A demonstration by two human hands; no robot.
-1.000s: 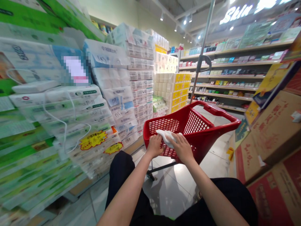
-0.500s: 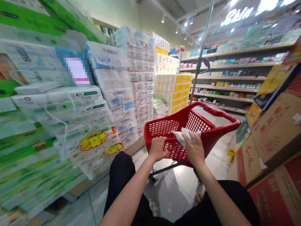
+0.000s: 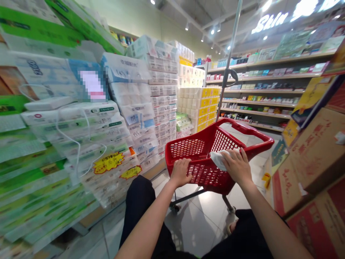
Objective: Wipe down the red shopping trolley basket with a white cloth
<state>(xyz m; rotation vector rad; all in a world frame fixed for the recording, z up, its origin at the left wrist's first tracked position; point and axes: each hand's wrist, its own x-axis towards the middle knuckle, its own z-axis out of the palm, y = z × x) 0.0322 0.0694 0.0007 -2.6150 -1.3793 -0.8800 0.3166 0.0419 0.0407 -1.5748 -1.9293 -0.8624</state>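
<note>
In a shop aisle, between stacked tissue packs (image 3: 129,91) and cardboard boxes (image 3: 319,144), a red shopping cart (image 3: 225,181) close in front, set at an angle, with its handle (image 3: 250,126) toward the far right. On the near upper rim (image 3: 201,161), by the left corner, the left hand (image 3: 181,172), fingers together and curled over the edge, clamped on the plastic. Farther right along the same rim, the right hand (image 3: 237,166), fingers bent over a white cloth (image 3: 219,160) and gripping it against the cart, with a part of the cloth sticking out toward the left hand and the rest hidden under the palm. Under the basket, a dark metal frame (image 3: 187,197) and wheels (image 3: 175,208) on a pale tiled floor (image 3: 199,230). Low in view, dark trouser legs (image 3: 138,205), spread and bent at the knee. To the left, a white cable (image 3: 79,149) hanging across the packs, a flat white block (image 3: 51,103), a pixelated bright screen (image 3: 93,86) and yellow price tags (image 3: 109,162). Beyond the cart, packs with yellow panels (image 3: 206,109), a metal pole (image 3: 231,54) of unclear footing, and long shelves (image 3: 258,77) loaded with small goods. High at the right, a lit white sign (image 3: 272,21).
</note>
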